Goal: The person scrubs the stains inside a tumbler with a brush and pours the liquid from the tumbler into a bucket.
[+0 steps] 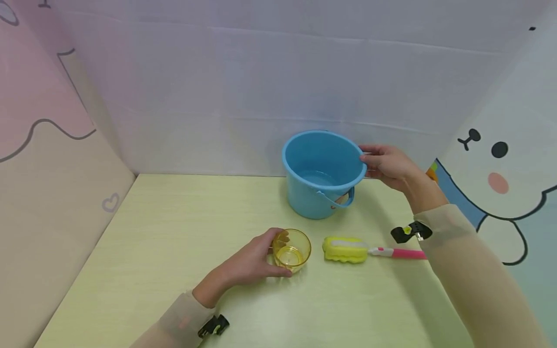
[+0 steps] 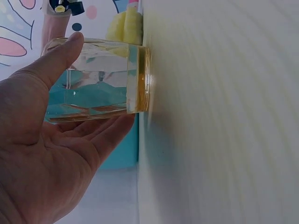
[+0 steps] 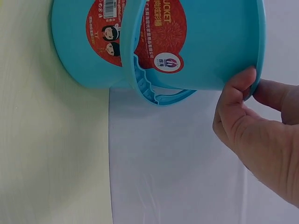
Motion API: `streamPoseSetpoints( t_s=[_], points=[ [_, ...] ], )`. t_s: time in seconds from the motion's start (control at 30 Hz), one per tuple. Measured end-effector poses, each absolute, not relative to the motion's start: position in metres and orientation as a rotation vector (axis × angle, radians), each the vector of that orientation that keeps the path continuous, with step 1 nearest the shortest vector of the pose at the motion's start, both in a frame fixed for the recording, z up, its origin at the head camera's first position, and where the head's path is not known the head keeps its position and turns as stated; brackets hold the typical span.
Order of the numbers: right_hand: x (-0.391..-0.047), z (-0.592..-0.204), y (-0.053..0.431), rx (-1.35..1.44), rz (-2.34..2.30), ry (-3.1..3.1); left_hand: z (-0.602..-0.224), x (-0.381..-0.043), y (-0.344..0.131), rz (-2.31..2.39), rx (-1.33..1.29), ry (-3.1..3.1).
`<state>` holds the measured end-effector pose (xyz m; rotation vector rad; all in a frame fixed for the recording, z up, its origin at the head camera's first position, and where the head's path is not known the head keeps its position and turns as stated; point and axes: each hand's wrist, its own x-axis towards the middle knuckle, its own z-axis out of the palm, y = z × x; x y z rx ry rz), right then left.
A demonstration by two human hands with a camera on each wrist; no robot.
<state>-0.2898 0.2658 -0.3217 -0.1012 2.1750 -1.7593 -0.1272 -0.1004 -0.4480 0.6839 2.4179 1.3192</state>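
Note:
In the head view, a transparent yellow cup (image 1: 292,251) stands upright on the table. My left hand (image 1: 256,258) holds it from the left, thumb on the near side and fingers round the far side; the left wrist view shows the cup (image 2: 98,79) with its base on the tabletop. Farther back is a blue bucket (image 1: 311,195), its handle hanging down at the front. The right hand (image 1: 387,166) pinches the bucket's rim on the right side. Seen from the right wrist, thumb and fingers grip the rim, and a red label (image 3: 161,35) covers part of the bucket's wall.
A brush with a yellow sponge head (image 1: 345,249) and a pink and white handle (image 1: 409,253) lies right of the cup, partly behind the right forearm. Behind the bucket rises a white back wall (image 1: 209,96). Printed side walls (image 1: 518,159) flank the pale table (image 1: 174,217).

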Motion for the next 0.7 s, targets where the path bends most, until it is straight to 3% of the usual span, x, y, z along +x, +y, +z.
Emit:
streamPoseSetpoints(
  t_s=[0.7],
  points=[
    [-0.2895,-0.3210,0.2620,-0.092,-1.760,2.179,-0.4456,-0.1233,-0.1026,1.346,0.690,2.457]
  ],
)
